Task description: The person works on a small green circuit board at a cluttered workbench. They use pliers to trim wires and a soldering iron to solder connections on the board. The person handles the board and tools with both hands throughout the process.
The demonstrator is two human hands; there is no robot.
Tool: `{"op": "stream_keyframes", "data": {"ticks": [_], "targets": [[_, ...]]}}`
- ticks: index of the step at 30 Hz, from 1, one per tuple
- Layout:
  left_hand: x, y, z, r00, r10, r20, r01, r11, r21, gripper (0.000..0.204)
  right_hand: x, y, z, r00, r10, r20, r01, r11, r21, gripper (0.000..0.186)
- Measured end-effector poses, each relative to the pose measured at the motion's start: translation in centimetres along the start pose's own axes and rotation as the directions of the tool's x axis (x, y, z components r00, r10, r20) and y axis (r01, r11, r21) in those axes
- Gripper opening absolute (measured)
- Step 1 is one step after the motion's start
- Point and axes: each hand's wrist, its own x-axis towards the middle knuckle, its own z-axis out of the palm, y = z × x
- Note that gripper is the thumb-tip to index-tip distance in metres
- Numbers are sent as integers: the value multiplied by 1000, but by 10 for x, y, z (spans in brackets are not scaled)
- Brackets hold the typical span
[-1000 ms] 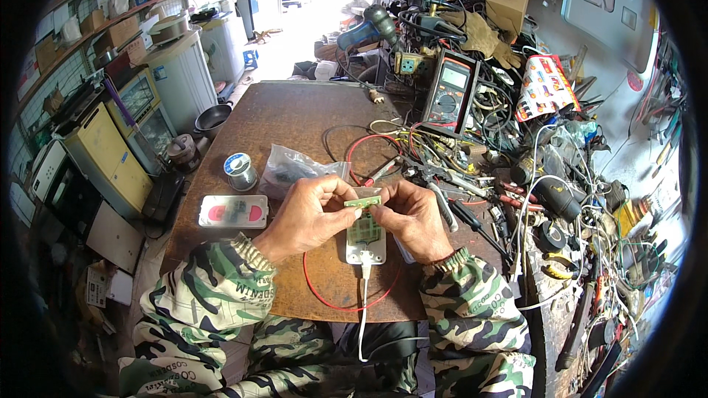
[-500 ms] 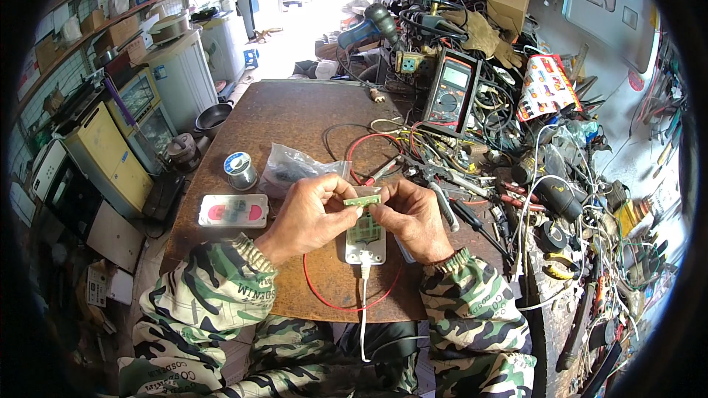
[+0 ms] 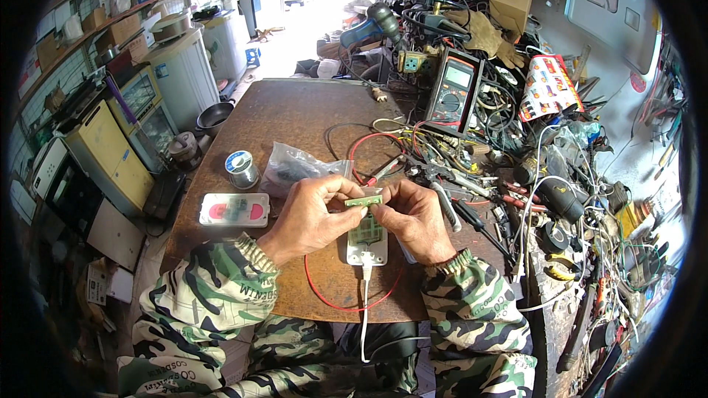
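My left hand (image 3: 310, 221) and my right hand (image 3: 413, 221) both pinch a small green circuit strip (image 3: 364, 201) with thumbs and fingertips. It is held over an open white housing (image 3: 366, 256) holding a larger green board, with a white cable (image 3: 366, 287) leaving its near end. A red wire (image 3: 328, 304) loops on the wooden desk around the housing. A white cover with pink patches (image 3: 234, 209) lies to the left, near a solder spool (image 3: 242, 171) and a clear plastic bag (image 3: 293, 164).
The wooden desk (image 3: 295, 103) carries a multimeter (image 3: 454, 92) at back right, amid tangled cables, pliers (image 3: 435, 191), tools and a black tape roll (image 3: 554, 236). Appliances such as a yellow fridge (image 3: 110, 162) and a black pan (image 3: 214, 114) stand left. A bright doorway lies beyond.
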Motion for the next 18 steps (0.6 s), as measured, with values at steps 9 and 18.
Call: {"op": "stream_keyframes", "data": {"ticks": [9, 18], "targets": [[-1, -8, 0, 999, -8, -35, 8, 1000, -4, 15, 0, 0, -3, 999, -6, 33, 6, 1000, 18, 9], [-3, 0, -3, 1000, 10, -21, -10, 1000, 14, 17, 0, 1, -6, 993, 18, 120, -35, 990, 139, 18]]}}
